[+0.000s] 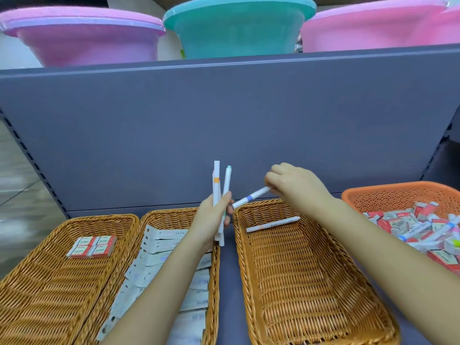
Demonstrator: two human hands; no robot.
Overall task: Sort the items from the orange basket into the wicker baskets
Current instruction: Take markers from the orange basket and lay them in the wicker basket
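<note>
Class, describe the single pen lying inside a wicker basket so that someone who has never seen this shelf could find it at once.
Three wicker baskets sit in a row on the grey shelf; take the rightmost wicker basket, beside the orange basket. At its far end lies one white pen, slanted across the weave. Nothing else lies in that basket, and unlike the other pens, no hand holds it.

The three wicker baskets (306, 277) are made of woven brown strips, so they look bumpy and a little shiny. The orange basket (398, 195) is smooth plastic with lots of tiny holes, and the pink tubs (82, 38) and the teal tub (236, 28) up top are smooth plastic too. The pens (217, 185) look like smooth white plastic, the small boxes (92, 246) look like printed card, and the shelf (224, 125) is flat, dull grey.
</note>
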